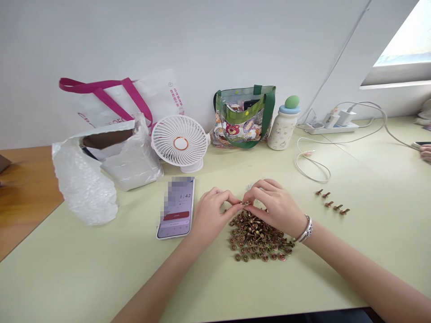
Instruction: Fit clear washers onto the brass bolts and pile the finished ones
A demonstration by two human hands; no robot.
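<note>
Over a pile of brass-coloured screws (257,235), my left hand (213,215) and my right hand (278,207) meet fingertip to fingertip. Both pinch a small brass-coloured screw (245,203) between thumb and forefinger; my fingers hide part of it. The pile is heaped behind, with looser rows of screws standing head down along its front. Something small and clear (249,185) shows partly behind my right fingers. To the right, several loose screws (329,204) lie in a slanting line. Beside my left hand is a phone (177,214) with a lit screen.
Behind stand a white fan (181,142), a patterned bag with green handles (242,119) and a white bottle (283,130). An open plastic mailer (87,190) and white carrier bag (161,96) are left. A power strip (332,129) and cable (313,178) lie right; another person's hand (426,153) shows.
</note>
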